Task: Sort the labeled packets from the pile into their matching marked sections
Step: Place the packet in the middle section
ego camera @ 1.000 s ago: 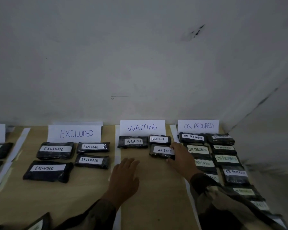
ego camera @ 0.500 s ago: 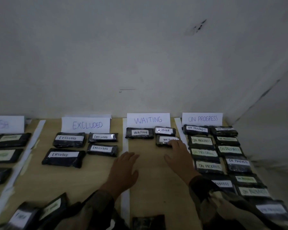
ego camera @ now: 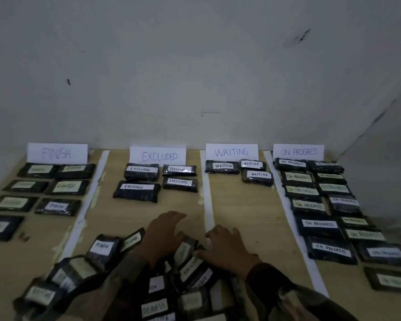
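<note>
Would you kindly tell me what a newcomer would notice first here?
Four white signs stand against the wall: FINISH sign, EXCLUDED sign, WAITING sign and ON PROGRESS sign, each heading a section of dark labelled packets. The ON PROGRESS packets at the right form the fullest section. At the near edge, the left hand and right hand touch a jumbled pile of unsorted packets.
</note>
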`<action>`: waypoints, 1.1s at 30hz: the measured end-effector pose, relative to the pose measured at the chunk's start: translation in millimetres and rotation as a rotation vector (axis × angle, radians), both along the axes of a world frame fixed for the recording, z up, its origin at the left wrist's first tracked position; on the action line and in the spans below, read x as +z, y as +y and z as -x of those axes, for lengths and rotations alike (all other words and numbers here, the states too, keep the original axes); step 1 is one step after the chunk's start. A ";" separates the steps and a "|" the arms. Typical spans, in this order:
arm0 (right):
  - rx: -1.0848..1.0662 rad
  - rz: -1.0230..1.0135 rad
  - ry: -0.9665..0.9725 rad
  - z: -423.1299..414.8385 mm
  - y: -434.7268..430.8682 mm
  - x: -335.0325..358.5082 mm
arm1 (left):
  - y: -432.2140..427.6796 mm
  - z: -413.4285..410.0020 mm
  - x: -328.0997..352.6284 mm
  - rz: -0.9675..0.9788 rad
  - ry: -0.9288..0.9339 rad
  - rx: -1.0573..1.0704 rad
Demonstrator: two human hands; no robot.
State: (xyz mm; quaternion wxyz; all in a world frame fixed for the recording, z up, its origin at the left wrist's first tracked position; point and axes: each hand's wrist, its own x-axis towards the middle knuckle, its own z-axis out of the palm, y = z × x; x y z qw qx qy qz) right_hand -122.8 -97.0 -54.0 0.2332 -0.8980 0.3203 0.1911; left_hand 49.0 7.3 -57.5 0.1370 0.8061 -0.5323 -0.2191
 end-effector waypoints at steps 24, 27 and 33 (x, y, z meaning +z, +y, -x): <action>-0.453 -0.273 -0.581 -27.5 51.6 22.8 | 14.0 4.1 41.3 0.211 0.833 0.568; -0.356 -0.052 -0.597 -28.5 55.2 20.3 | 11.9 3.0 48.1 0.185 1.000 0.689; -0.243 0.153 -0.515 -22.8 29.9 17.5 | -0.1 7.8 41.0 0.148 0.881 0.644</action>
